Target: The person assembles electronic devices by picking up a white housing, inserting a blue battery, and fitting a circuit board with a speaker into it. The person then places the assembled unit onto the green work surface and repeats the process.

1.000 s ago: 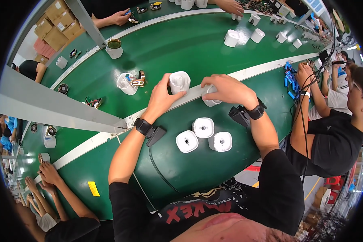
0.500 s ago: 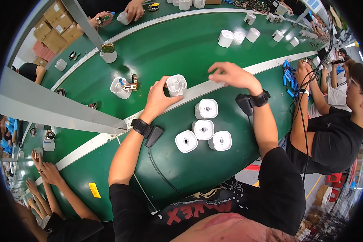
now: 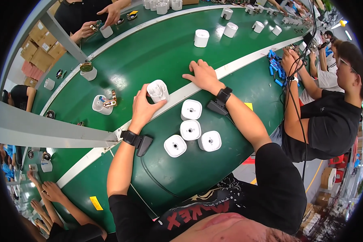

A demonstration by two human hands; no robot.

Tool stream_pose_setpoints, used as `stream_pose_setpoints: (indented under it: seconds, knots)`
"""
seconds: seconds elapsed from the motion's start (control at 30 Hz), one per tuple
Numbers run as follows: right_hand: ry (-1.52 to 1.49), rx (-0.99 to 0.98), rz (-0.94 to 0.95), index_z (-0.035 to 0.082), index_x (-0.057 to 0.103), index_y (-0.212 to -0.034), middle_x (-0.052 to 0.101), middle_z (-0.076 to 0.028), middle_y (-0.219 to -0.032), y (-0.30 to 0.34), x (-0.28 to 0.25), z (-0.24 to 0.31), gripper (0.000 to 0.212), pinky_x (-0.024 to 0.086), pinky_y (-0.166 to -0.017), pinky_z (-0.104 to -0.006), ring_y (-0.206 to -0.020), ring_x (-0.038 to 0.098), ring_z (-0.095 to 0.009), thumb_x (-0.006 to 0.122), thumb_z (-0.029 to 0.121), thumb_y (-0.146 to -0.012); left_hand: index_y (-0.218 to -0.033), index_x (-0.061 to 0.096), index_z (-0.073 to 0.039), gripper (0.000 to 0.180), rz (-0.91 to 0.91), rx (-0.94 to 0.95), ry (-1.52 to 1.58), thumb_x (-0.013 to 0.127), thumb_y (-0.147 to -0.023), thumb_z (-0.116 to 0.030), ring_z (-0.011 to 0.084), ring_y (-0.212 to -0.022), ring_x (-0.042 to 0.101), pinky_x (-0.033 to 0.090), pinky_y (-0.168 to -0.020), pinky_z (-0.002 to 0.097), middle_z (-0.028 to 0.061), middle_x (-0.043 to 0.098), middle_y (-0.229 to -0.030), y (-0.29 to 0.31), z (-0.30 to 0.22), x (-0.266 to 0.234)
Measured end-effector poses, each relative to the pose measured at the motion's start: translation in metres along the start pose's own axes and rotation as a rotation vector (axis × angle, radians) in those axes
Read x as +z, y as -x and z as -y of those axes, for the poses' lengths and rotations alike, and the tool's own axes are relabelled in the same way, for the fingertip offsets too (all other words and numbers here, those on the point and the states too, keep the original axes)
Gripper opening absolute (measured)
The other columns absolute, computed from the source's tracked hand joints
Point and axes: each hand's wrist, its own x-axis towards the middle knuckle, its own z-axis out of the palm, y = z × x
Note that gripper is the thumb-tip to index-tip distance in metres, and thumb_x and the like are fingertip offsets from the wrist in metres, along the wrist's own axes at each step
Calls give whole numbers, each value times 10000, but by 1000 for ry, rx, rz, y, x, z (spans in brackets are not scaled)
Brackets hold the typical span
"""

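Observation:
My left hand (image 3: pixel 143 105) is wrapped around a white rounded-square plastic housing (image 3: pixel 158 92), its open top showing ribs inside. The housing is at the white rail (image 3: pixel 181 95) along the edge of the green belt. My right hand (image 3: pixel 203 76) holds nothing; its fingers are apart, over the far side of that rail. Nearer me on the green bench, several similar white housings stand close together. One housing (image 3: pixel 191 109) is at the far end of the group and another (image 3: pixel 175 146) at its left; each shows a small central hole.
A white housing with a wired part (image 3: pixel 103 104) stands on the belt at left. Farther housings (image 3: pixel 201 38) stand beyond my right hand. A grey post (image 3: pixel 56 125) rises at left. Blue cylinders (image 3: pixel 275 64) lie near a co-worker (image 3: pixel 330 109) at right. A black cable (image 3: pixel 155 177) crosses the bench.
The whole view has shifted, so most things appear farther left. My right hand has moved left, closer to the housing in my left hand. My left hand still holds that housing.

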Motion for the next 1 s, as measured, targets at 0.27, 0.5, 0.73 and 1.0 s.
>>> stream_pose_setpoints:
  seconds: [0.27,0.5,0.73,1.0]
  knots:
    - [-231,113,-11,79,634,-839,573,-62,-815,-1,0,2,262,472,-667,-380,-772,596,-252,702,332,-829,-1152,559,-42,547,-20,-1,27,817,-698,-203,239,-961,649,485,-875,362,124,669,-1028,0,3,1]
    - [-272,71,-19,79,664,-792,629,-66,-805,-1,0,-1,239,496,-647,-395,-749,634,-262,702,313,-825,-1162,548,-30,536,-15,-27,4,806,-717,-181,236,-1000,666,488,-901,354,128,684,-1059,2,-2,-1]
    - [-240,-107,-45,50,645,-798,617,-77,-789,0,1,0,180,494,-631,-399,-719,624,-270,679,220,-845,-1167,561,-71,598,-52,6,73,839,-671,-258,276,-917,625,497,-819,390,137,641,-1003,1,1,-1]
    - [-99,-496,-167,24,631,-795,604,-93,-788,-2,1,-3,159,492,-628,-400,-694,609,-287,667,169,-849,-1173,555,-75,603,-53,-9,75,837,-675,-264,287,-943,622,491,-833,399,140,638,-1023,1,2,0]
